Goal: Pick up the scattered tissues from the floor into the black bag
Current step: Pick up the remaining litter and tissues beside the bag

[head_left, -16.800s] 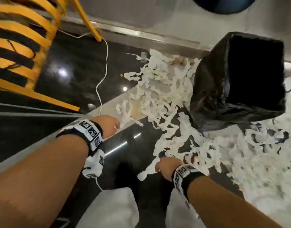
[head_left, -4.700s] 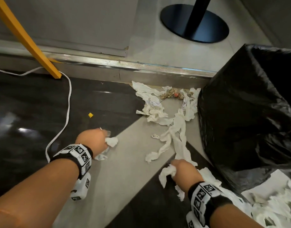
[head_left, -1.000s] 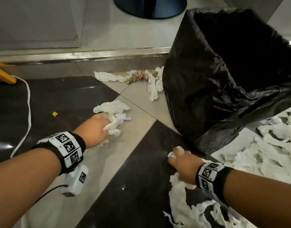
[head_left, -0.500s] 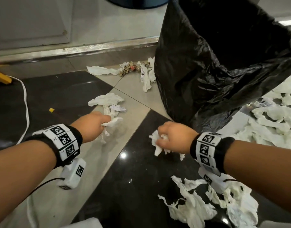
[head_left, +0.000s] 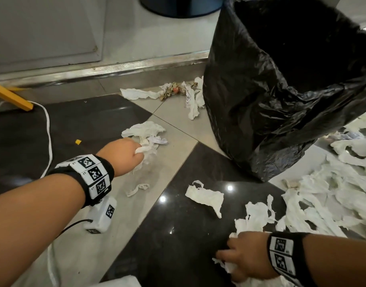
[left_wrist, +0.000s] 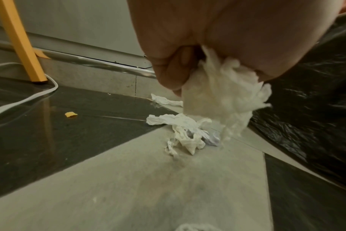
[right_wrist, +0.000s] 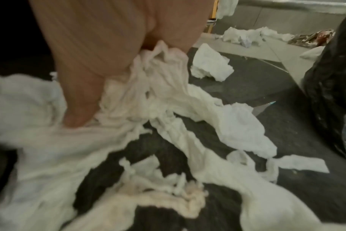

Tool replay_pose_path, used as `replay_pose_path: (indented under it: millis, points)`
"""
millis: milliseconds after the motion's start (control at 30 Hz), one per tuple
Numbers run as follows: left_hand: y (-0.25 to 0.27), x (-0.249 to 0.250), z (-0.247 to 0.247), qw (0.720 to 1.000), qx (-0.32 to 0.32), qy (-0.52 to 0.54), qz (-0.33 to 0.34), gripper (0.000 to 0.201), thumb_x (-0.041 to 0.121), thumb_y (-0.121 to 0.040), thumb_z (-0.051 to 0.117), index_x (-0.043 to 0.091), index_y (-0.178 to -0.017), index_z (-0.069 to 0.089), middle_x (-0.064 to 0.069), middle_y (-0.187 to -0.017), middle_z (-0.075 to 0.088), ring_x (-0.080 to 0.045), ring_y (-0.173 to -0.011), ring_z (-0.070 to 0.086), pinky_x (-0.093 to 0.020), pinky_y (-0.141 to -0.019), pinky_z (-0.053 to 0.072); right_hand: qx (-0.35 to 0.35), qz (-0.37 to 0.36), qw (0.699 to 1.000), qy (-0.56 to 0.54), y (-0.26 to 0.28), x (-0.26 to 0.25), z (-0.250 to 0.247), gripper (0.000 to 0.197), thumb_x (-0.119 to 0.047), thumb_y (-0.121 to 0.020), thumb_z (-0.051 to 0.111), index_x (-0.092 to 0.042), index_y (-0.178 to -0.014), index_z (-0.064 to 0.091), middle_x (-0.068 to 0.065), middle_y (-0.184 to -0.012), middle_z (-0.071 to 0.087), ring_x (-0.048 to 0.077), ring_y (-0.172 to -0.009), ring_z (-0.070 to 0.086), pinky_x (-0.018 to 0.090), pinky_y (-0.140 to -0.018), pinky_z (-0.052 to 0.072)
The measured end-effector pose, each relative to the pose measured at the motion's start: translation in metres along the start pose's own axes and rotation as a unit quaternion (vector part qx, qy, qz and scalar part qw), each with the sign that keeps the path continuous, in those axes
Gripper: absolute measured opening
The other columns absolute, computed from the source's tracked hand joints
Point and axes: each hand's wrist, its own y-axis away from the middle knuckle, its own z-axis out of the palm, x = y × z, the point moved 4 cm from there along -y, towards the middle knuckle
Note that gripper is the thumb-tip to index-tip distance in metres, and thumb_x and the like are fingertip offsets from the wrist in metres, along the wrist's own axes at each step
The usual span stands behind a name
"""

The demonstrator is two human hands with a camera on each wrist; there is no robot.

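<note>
The black bag (head_left: 281, 96) stands open at the upper right. Torn white tissues (head_left: 333, 195) cover the floor to its right and in front of it. My left hand (head_left: 139, 154) is low over the grey tile and grips a wad of tissue (left_wrist: 219, 96). Just beyond it lies a crumpled tissue (head_left: 144, 129), also visible in the left wrist view (left_wrist: 180, 129). My right hand (head_left: 229, 264) is at the bottom edge, fingers curled into a bunch of tissue strips (right_wrist: 160, 75). A loose tissue piece (head_left: 204, 196) lies on the dark tile between the hands.
More tissues and some brownish litter (head_left: 173, 92) lie along the metal threshold (head_left: 115, 68) beside the bag. A yellow chair leg (head_left: 10, 98), a white cable (head_left: 48, 133) and a small yellow crumb (head_left: 78, 141) are on the left. A dark round base (head_left: 178, 7) stands behind.
My right hand has pulled back from near the bag's foot to the tissue pile close to me; a tissue piece now lies where it was. The left hand still grips its wad.
</note>
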Motion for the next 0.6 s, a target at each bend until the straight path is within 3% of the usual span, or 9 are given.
replay_pose_path:
  millis: [33,67,133,167,200,300,400,500,600]
  points:
    - [-0.001,-0.001,-0.001,1.0,0.009,-0.001,-0.005,0.026,0.027,-0.093,0.043,0.015,-0.071,0.051,-0.008,-0.091,0.056,-0.023,-0.08,0.051,-0.03,-0.069,0.038,0.002,0.023,1.0,0.005,0.001,0.003,0.001,0.035,-0.042,-0.089,0.03,-0.025,-0.119,0.03,0.025,-0.118,0.054,0.043,-0.087,0.056,0.047,-0.077,0.048]
    - [-0.002,-0.002,-0.002,1.0,0.016,-0.002,-0.006,0.028,0.032,-0.095,0.043,0.015,-0.075,0.053,-0.006,-0.091,0.053,-0.021,-0.081,0.049,-0.03,-0.069,0.037,-0.004,0.06,0.998,0.016,0.004,0.008,0.0,0.033,-0.041,-0.089,0.032,-0.022,-0.116,0.037,0.02,-0.11,0.059,0.039,-0.085,0.06,0.043,-0.078,0.051]
    - [-0.006,-0.007,-0.001,1.0,0.018,-0.016,-0.005,0.032,0.042,-0.094,0.044,0.016,-0.08,0.056,-0.003,-0.093,0.046,-0.021,-0.086,0.05,-0.03,-0.072,0.038,-0.003,0.12,0.993,0.006,0.007,0.02,-0.005,0.023,-0.041,-0.083,0.041,-0.028,-0.091,0.058,-0.005,-0.082,0.064,0.015,-0.064,0.061,0.021,-0.059,0.052]
    - [-0.008,-0.01,0.0,1.0,0.013,-0.026,-0.006,0.032,0.042,-0.093,0.046,0.015,-0.085,0.058,-0.003,-0.095,0.045,-0.022,-0.09,0.053,-0.03,-0.074,0.041,0.036,0.132,0.99,0.027,0.004,0.025,-0.017,0.019,-0.041,-0.079,0.046,-0.031,-0.077,0.062,-0.012,-0.074,0.061,0.008,-0.06,0.058,0.017,-0.051,0.048]
    - [-0.01,-0.013,0.001,0.999,0.013,-0.033,-0.003,0.029,0.039,-0.093,0.05,0.013,-0.089,0.06,-0.005,-0.097,0.047,-0.024,-0.094,0.055,-0.031,-0.076,0.043,0.05,0.142,0.989,0.014,0.002,0.03,-0.031,0.015,-0.038,-0.078,0.053,-0.029,-0.074,0.065,-0.011,-0.077,0.06,0.009,-0.066,0.058,0.02,-0.053,0.05]
    - [-0.013,-0.017,0.002,0.999,0.033,-0.012,0.007,0.012,0.021,-0.089,0.054,0.01,-0.093,0.059,-0.005,-0.096,0.047,-0.028,-0.092,0.057,-0.031,-0.074,0.043,0.153,0.156,0.966,-0.14,0.0,0.048,-0.086,0.023,-0.019,-0.085,0.055,-0.01,-0.105,0.061,0.011,-0.111,0.055,0.029,-0.102,0.055,0.037,-0.084,0.047]
    - [-0.015,-0.018,0.0,0.998,0.053,0.031,0.007,0.016,0.008,-0.088,0.048,0.011,-0.101,0.057,-0.01,-0.096,0.054,-0.026,-0.079,0.05,-0.03,-0.069,0.04,0.295,0.245,0.897,-0.221,0.01,0.078,-0.127,0.028,-0.012,-0.084,0.054,-0.015,-0.112,0.052,0.008,-0.112,0.055,0.027,-0.102,0.056,0.032,-0.084,0.043]
    - [-0.016,-0.018,0.006,0.999,0.024,0.022,0.009,0.021,0.014,-0.092,0.047,0.016,-0.111,0.055,-0.011,-0.104,0.059,-0.022,-0.079,0.046,-0.029,-0.07,0.035,0.373,0.267,0.86,-0.224,0.01,0.093,-0.142,0.04,-0.018,-0.084,0.056,-0.022,-0.123,0.048,0.004,-0.111,0.054,0.022,-0.103,0.053,0.031,-0.088,0.044]
    - [-0.017,-0.017,0.016,1.0,-0.024,-0.002,0.018,0.025,0.035,-0.09,0.057,0.017,-0.108,0.055,-0.007,-0.099,0.059,-0.023,-0.082,0.052,-0.028,-0.069,0.035,0.347,0.288,0.87,-0.2,-0.002,0.1,-0.134,0.061,-0.033,-0.083,0.062,-0.034,-0.136,0.034,0.004,-0.124,0.044,0.024,-0.113,0.046,0.035,-0.096,0.045]
